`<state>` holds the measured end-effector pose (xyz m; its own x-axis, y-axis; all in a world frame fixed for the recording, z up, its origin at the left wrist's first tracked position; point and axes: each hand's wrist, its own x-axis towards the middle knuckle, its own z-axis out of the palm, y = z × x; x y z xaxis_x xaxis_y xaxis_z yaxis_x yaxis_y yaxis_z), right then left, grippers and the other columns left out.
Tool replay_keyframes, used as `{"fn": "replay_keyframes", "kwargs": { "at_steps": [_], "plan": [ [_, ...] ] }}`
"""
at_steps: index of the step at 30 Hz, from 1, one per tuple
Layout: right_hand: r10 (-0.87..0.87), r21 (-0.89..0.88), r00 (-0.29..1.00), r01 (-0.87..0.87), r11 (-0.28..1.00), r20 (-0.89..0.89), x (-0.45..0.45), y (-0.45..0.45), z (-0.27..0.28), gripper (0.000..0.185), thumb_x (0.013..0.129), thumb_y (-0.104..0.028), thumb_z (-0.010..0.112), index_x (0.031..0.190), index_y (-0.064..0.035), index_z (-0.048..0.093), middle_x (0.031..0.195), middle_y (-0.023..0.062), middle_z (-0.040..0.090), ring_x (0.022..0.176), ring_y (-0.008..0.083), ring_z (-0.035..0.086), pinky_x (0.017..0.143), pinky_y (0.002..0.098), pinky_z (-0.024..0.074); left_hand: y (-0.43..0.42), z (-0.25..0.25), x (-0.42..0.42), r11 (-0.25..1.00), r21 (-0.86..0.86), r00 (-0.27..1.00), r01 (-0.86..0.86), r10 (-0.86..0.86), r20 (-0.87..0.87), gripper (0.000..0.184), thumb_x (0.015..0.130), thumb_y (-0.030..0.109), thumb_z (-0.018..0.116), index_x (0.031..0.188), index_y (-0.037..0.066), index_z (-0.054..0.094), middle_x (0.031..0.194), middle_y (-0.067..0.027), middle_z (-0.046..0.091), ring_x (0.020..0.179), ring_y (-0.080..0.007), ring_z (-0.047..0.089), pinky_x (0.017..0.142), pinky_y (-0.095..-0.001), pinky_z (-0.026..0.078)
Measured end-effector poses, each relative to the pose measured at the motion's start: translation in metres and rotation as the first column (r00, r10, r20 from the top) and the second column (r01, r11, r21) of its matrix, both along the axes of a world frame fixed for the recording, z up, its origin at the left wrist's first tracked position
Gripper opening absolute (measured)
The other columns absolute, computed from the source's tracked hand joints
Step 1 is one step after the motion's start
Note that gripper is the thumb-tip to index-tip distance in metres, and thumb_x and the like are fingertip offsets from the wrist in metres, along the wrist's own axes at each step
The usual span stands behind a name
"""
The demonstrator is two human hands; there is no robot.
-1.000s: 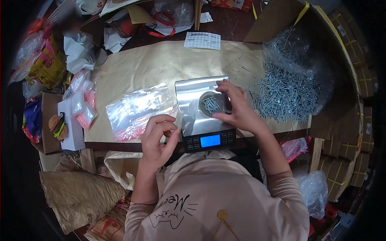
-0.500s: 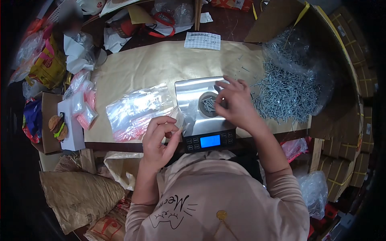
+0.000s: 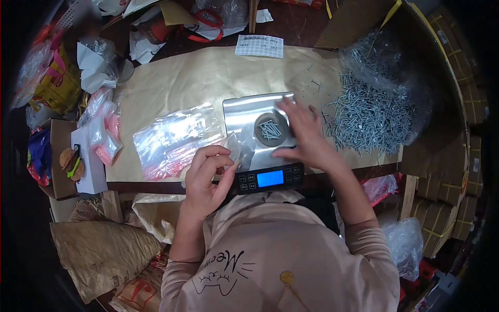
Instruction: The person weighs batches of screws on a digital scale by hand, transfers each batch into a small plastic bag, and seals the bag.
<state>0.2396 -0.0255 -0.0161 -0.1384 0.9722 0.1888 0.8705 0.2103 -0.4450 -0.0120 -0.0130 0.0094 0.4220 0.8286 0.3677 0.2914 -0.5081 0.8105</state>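
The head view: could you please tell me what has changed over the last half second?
The right hand, pinched over the round grey cup earlier, has spread open beside it, uncovering its silvery metal fasteners; any release is unclear. The view shifted slightly. The left hand stays holding a clear plastic bag; the cup remains on the steel-topped scale.

Head-worn view, facing forward and down, close above the scale

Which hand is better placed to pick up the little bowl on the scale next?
Probably the right hand: it's open beside the bowl, while the left hand seems to pinch a clear bag.
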Motion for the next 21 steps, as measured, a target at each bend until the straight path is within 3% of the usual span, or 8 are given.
{"fn": "replay_keyframes", "kwargs": {
  "at_steps": [3,6,7,10,11,14,18,21],
  "plan": [
    [0.116,0.025,0.993,-0.115,0.993,-0.019,-0.001,0.005,-0.013,0.075,0.066,-0.030,0.082,0.128,-0.0085,0.045,0.127,0.0151,0.054,0.127,0.0310,0.045,0.105,0.0478,0.0293,0.000,0.001,-0.001,1.000,-0.023,1.000,0.008,-0.009,-0.013,0.011,0.078,-0.005,0.066,0.086,-0.001,0.061,0.098,-0.0125,0.059,0.073,-0.0168,0.060,0.056,-0.0249,0.049],
    [-0.033,-0.224,0.786,-0.135,0.965,-0.618,0.002,0.009,0.012,0.068,0.066,-0.024,0.082,0.123,-0.0082,0.047,0.123,0.0138,0.055,0.124,0.0284,0.047,0.099,0.0384,0.0385,-0.001,0.000,-0.002,0.997,-0.047,0.996,0.064,-0.067,-0.059,0.010,0.077,-0.004,0.067,0.086,-0.001,0.062,0.097,-0.0124,0.058,0.072,-0.0194,0.061,0.058,-0.0273,0.049],
    [-0.027,-0.202,0.717,-0.159,0.966,-0.696,0.002,0.009,0.018,0.064,0.063,-0.013,0.081,0.118,-0.0082,0.049,0.115,0.0115,0.056,0.114,0.0258,0.053,0.088,0.0319,0.0452,0.000,-0.003,-0.001,0.994,-0.049,0.992,0.099,-0.102,-0.075,0.011,0.077,-0.004,0.067,0.086,-0.001,0.062,0.097,-0.0123,0.058,0.072,-0.0203,0.061,0.059,-0.0281,0.049],
    [0.179,-0.150,0.748,-0.349,0.925,-0.639,0.001,0.010,0.044,0.060,0.060,-0.010,0.078,0.115,-0.0077,0.053,0.112,0.0075,0.053,0.110,0.0205,0.050,0.093,0.0318,0.0416,-0.005,-0.003,0.010,0.986,-0.076,0.978,0.151,-0.160,-0.130,0.014,0.075,-0.003,0.068,0.087,0.002,0.065,0.093,-0.0110,0.056,0.072,-0.0226,0.060,0.062,-0.0303,0.049],
    [0.255,-0.076,0.720,-0.393,0.916,-0.646,-0.006,0.012,0.049,0.056,0.055,-0.003,0.072,0.108,-0.0075,0.056,0.105,0.0094,0.050,0.101,0.0243,0.051,0.086,0.0317,0.0431,-0.006,-0.003,0.016,0.986,-0.041,0.975,0.164,-0.169,-0.146,0.015,0.074,-0.003,0.068,0.088,0.002,0.066,0.092,-0.0109,0.056,0.072,-0.0226,0.060,0.062,-0.0304,0.049],
    [0.391,-0.019,0.808,-0.444,0.896,-0.440,-0.028,0.009,0.060,0.051,0.053,-0.001,0.068,0.103,-0.0071,0.056,0.100,0.0114,0.049,0.095,0.0288,0.051,0.080,0.0331,0.0429,-0.009,-0.003,0.025,0.983,0.019,0.973,0.184,-0.179,-0.143,0.019,0.072,-0.003,0.068,0.090,0.004,0.067,0.088,-0.0104,0.053,0.069,-0.0231,0.058,0.060,-0.0313,0.049],
    [0.406,0.029,0.797,-0.441,0.897,-0.447,-0.027,0.010,0.067,0.049,0.052,0.001,0.065,0.099,-0.0065,0.056,0.095,0.0112,0.048,0.091,0.0295,0.051,0.078,0.0329,0.0426,-0.009,-0.002,0.024,0.986,0.054,0.980,0.157,-0.149,-0.130,0.019,0.072,-0.004,0.068,0.090,0.003,0.067,0.089,-0.0110,0.053,0.069,-0.0235,0.057,0.059,-0.0319,0.048],
    [0.351,0.046,0.807,-0.376,0.926,-0.475,-0.012,0.012,0.068,0.054,0.057,-0.002,0.071,0.106,-0.0074,0.053,0.101,0.0140,0.051,0.095,0.0334,0.053,0.082,0.0364,0.0441,-0.006,-0.005,0.018,0.989,0.085,0.989,0.117,-0.108,-0.102,0.016,0.072,-0.004,0.068,0.088,0.001,0.066,0.092,-0.0121,0.054,0.070,-0.0241,0.057,0.060,-0.0324,0.048]
  ]
}}
